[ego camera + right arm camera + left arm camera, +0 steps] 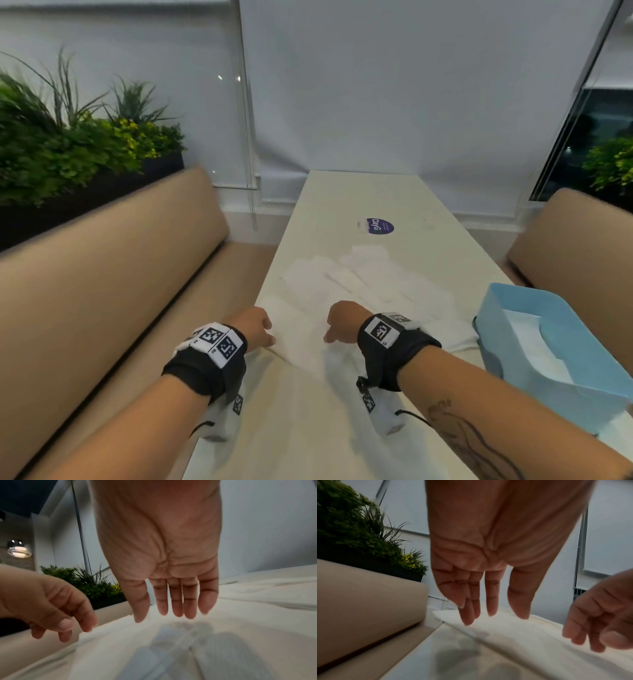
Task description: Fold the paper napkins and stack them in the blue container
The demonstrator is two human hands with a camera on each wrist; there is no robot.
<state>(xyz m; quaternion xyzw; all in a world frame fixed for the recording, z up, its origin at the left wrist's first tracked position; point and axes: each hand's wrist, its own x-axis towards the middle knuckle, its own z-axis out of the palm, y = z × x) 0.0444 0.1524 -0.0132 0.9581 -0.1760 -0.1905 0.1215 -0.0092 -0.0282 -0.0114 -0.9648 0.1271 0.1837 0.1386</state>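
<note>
At the lower centre of the head view the left hand [255,329] and right hand [344,322] hang over a flat white napkin [301,342] on the surface [308,428], fingers [491,599] released and empty, the blue container [555,397] at the right edge

a long white worktop [342,205] stretches away past the right hand [345,320], with a round purple sticker [379,226] on it well beyond that hand. a beige padded bench [102,291] runs along outside the left hand [255,329], a dark planter [161,168] of green plants [68,147] behind its backrest. another beige bench [568,246] stands outside the right hand
</note>
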